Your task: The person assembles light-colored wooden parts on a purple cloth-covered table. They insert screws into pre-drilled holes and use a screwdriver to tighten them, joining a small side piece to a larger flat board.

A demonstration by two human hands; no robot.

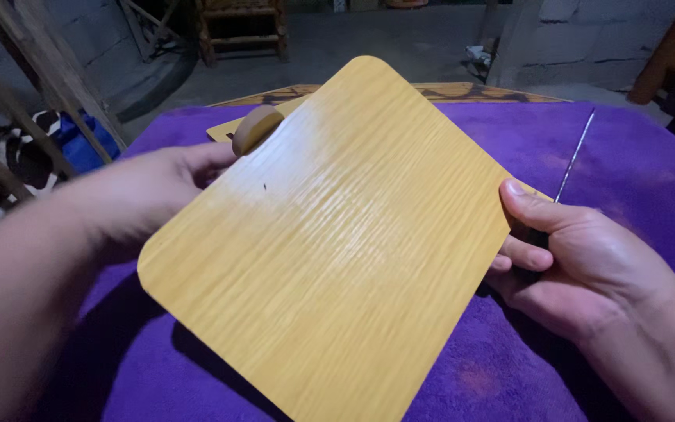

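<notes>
A yellow wood-grain board point(330, 234) with rounded corners is held tilted above a purple cloth point(626, 156). My left hand point(158, 191) grips its left edge, thumb curled over the upper left rim. My right hand point(580, 258) holds its right edge, thumb on top and fingers underneath. A thin metal rod point(576, 156) rises from my right hand and lies across the cloth toward the back; I cannot tell whether the hand grips it.
Another flat yellow piece point(224, 129) lies on the cloth behind the board. Beyond the cloth is a patterned wooden table edge point(462, 92), a wooden chair point(240, 31), slanted timber point(48, 78) at left, and a block wall point(587, 39).
</notes>
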